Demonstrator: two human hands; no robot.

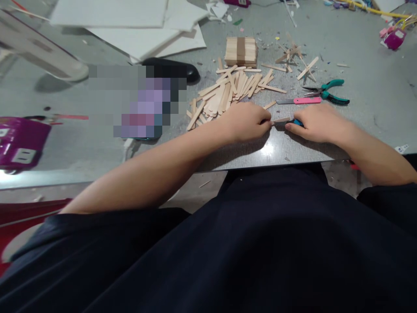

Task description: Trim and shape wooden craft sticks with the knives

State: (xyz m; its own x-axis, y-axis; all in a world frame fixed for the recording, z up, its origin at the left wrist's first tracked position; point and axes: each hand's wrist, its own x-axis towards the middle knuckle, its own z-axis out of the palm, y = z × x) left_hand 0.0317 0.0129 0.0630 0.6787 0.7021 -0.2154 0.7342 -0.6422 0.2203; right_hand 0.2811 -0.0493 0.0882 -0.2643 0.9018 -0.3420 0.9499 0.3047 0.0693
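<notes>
Near the table's front edge, my left hand (249, 121) is closed, pinching one end of a wooden craft stick (282, 119). Facing it, my right hand (314, 123) grips a blue-handled knife (297, 123), its grey blade lying along the stick. Most of the handle is hidden in my fingers. Just beyond my right hand lie a pink craft knife (308, 101) with its blade out and green-handled needle-nose pliers (325, 92). A heap of loose craft sticks (224, 93) spreads behind my left hand.
Behind the heap stands a banded bundle of sticks (249, 51). Sticks joined in crosses (308, 68) lie to its right. White boards (130, 17), a black object (172, 69), a blurred-out device (143, 108) and a purple power socket (24, 141) are to the left.
</notes>
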